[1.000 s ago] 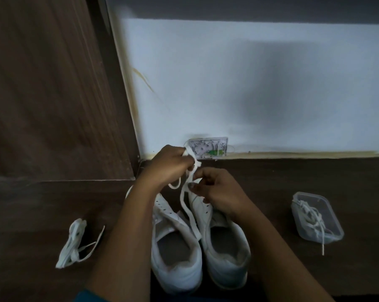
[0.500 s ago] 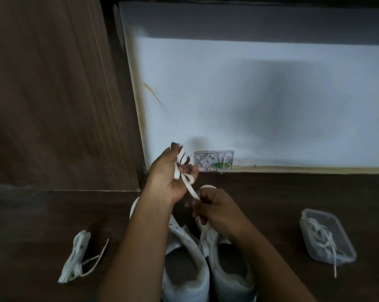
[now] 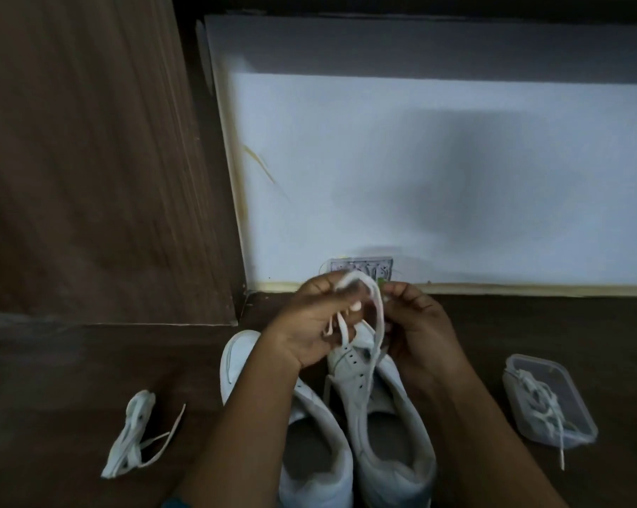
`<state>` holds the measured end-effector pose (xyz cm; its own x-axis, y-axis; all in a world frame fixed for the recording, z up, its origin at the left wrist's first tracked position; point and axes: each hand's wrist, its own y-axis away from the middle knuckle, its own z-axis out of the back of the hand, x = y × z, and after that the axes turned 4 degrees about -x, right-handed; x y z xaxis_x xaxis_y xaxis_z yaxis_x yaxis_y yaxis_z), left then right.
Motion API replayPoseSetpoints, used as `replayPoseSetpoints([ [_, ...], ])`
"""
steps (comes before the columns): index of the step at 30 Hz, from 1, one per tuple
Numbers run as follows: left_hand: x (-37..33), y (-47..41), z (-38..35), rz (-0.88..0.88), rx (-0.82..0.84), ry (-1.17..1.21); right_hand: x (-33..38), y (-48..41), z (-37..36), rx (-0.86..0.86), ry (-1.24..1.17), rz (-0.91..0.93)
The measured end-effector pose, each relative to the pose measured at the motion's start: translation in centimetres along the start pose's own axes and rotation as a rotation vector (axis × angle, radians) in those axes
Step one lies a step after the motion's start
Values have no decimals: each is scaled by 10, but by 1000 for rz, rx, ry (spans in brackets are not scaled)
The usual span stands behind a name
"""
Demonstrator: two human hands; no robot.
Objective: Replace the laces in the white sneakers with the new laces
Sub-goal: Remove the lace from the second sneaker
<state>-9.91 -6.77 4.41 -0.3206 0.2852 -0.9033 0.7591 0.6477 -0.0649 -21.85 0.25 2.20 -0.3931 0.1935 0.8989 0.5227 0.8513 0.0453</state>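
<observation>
White sneakers (image 3: 394, 397) stand side by side on the dark wooden surface (image 3: 53, 397), toes toward the wall (image 3: 419, 177), directly below both hands. Work is on the right-hand sneaker (image 3: 350, 375); the left-hand sneaker (image 3: 236, 361), partly covered by a forearm, shows no lace. One flat white lace (image 3: 377, 313) arches above the toe: the left hand (image 3: 309, 317) has its fingers curled round a bunched length, and the right hand (image 3: 416, 324) pinches the other run in curled fingers. Both runs drop toward the lowest rows; the upper eyelets (image 3: 354, 361) are bare. Whether this lace is going in or coming out cannot be told; the procedure below assumes threading. Hold the two runs up together and match their lengths before proceeding, since unevenness set at the first row carries through to the tie. Keep the flat lace untwisted: smooth each run between the fingers before it enters a hole. Feed one tip at a time, crossing over the tongue, and draw the slack through fully. Steady the shoe with the free hand, as a light sneaker is likely to lift or skid under tension. A loose bundle of laces (image 3: 130, 438) lies well to the left; a clear plastic container (image 3: 588, 421) holding tangled laces (image 3: 537, 394) sits to the right. Keep those two sets apart to avoid mixing old with new.
</observation>
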Motion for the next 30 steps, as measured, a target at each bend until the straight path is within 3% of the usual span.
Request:
replayPoseSetpoints([
  [2, -4, -3, 0, -70, -41, 271, -1, 3, -6, 21, 85, -20],
  [6, -7, -5, 9, -146, -409, -6, 7, 10, -12, 82, 340, -36],
  [8, -4, -5, 16, -137, -431, 42, 9, 14, -14, 133, 459, -52],
  [11, -5, -9, 27, -151, -484, 349, 11, 15, -15, 139, 533, -89],
  [14, -12, -4, 30, -41, -410, 507, 14, 15, -14, 129, 423, -102],
  [15, -14, -1, 30, 4, -377, 404, 15, 14, -13, 117, 285, -100],
  [17, -17, 9, 26, 106, -334, -145, 17, 11, -14, 99, -14, -73],
  [19, -15, 17, 18, 205, -275, -618, 16, 7, -16, 99, -116, -23],
  [20, -13, 20, 16, 215, -218, -669, 14, 5, -19, 98, -96, -13],
  [22, -8, 20, 15, 142, -184, -460, 7, 3, -24, 39, 61, -30],
  [24, -8, 17, 23, 51, -305, -116, 0, 5, -30, -20, 292, -72],
  [27, -13, 11, 43, -71, -408, 232, -6, 10, -38, 60, 446, -129],
  [30, -16, 11, 52, -105, -444, 296, -3, 14, -42, 172, 538, -144],
])
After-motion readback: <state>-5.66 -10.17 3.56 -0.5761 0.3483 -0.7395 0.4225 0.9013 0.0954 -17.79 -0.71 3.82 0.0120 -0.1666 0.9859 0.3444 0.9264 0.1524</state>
